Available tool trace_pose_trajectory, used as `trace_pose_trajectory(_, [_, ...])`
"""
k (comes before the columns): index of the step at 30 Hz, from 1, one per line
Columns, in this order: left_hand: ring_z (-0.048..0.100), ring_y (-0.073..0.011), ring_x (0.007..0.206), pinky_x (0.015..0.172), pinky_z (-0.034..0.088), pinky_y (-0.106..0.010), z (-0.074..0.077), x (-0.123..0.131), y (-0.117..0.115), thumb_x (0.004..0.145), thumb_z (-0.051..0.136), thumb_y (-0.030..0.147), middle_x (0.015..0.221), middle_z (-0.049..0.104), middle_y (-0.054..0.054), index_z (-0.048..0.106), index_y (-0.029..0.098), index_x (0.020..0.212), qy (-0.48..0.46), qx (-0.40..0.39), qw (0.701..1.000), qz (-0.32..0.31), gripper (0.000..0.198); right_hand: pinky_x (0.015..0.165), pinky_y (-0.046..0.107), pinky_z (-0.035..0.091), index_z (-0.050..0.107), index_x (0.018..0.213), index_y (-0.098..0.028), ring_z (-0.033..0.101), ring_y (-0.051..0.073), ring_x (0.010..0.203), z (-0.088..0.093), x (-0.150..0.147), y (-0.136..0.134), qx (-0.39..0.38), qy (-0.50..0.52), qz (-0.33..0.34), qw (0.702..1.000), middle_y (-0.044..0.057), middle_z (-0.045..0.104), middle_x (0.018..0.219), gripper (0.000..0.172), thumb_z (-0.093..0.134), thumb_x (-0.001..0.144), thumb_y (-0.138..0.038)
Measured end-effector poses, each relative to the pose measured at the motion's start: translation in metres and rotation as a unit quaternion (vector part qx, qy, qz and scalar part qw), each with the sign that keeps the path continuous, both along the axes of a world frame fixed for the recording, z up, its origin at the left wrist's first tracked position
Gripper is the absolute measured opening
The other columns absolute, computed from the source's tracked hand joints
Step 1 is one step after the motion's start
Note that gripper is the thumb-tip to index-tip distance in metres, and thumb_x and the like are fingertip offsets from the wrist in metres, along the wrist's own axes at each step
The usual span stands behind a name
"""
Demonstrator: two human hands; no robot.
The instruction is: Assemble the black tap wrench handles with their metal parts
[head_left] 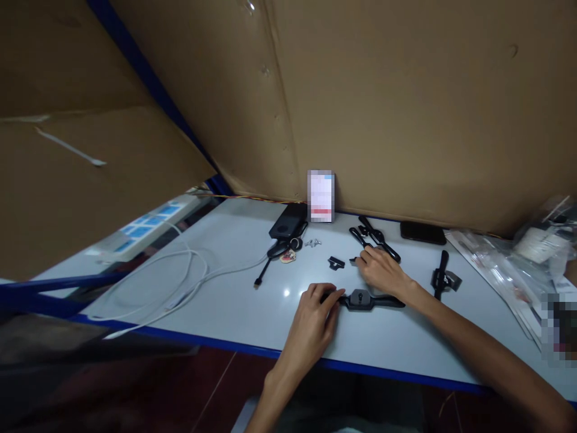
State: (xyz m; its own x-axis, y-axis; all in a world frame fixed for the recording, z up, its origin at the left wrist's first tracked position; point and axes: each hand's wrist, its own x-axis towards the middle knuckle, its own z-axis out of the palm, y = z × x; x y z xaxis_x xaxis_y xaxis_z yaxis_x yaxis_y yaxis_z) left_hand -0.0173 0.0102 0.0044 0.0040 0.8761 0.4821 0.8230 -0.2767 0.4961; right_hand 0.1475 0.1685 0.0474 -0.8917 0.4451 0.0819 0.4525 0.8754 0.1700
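Observation:
A black spokeshave [361, 299] lies across the white table near its front. My left hand [318, 310] grips its left handle, fingers closed round the end. Beyond the tool, my right hand [381, 267] is at the tabletop with its fingers pinched; a small dark piece shows at the fingertips, too hidden to name. To the left of that hand lies a small black metal clamp-like part [336, 263]. More black spokeshaves [379, 237] lie just behind my right hand. Another spokeshave [442, 276] with a metal plate beside it rests to the right of my right forearm.
A lit phone [321, 195] leans on the cardboard wall. Nearby are a black box [287, 221], keys [280, 246] and small metal screws [313, 243]. White cable [189, 288] loops at left. A dark phone [422, 233] and plastic bags [496, 270] lie at right.

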Motion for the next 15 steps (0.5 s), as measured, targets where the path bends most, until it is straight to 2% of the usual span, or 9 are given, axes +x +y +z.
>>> trace_pose_trajectory(4, [0.060,-0.0261,0.105,0.087,0.056,-0.046,0.002,0.001,0.000,0.099,0.048,0.010,0.113,0.065,-0.010,0.069,0.024,0.127,-0.008,-0.012,1.000,-0.005,0.037,0.077,0.034,0.048,0.069,0.093,-0.015,0.060,0.024,0.092,0.001,0.022,-0.021,-0.001,0.138,-0.028,0.990,0.010,0.069,0.090,0.021,0.050,0.101,-0.010])
trace_pose_trajectory(7, [0.060,-0.0261,0.105,0.088,0.057,-0.047,0.003,0.002,0.000,0.099,0.049,0.011,0.113,0.066,-0.010,0.069,0.024,0.126,-0.009,-0.019,1.000,-0.006,0.037,0.075,0.034,0.046,0.070,0.092,-0.016,0.059,0.022,0.087,-0.001,0.037,-0.049,0.011,0.203,0.007,0.979,0.009,0.068,0.089,0.022,0.051,0.099,-0.009])
trace_pose_trajectory(11, [0.060,-0.0256,0.105,0.089,0.057,-0.046,0.002,0.002,0.000,0.099,0.050,0.011,0.112,0.066,-0.009,0.070,0.024,0.126,-0.016,-0.021,1.000,-0.008,0.036,0.069,0.035,0.043,0.072,0.097,-0.014,0.057,0.022,0.082,-0.011,0.042,-0.074,0.083,0.187,0.070,0.976,0.009,0.068,0.085,0.026,0.049,0.097,-0.003])
trace_pose_trajectory(15, [0.060,-0.0258,0.106,0.089,0.057,-0.046,0.001,0.001,-0.001,0.100,0.050,0.013,0.113,0.065,-0.010,0.070,0.023,0.125,-0.019,-0.018,1.000,-0.011,0.033,0.069,0.036,0.042,0.072,0.098,-0.012,0.055,0.023,0.082,-0.019,0.038,-0.080,0.129,0.158,0.081,0.976,0.009,0.068,0.085,0.024,0.050,0.095,-0.002])
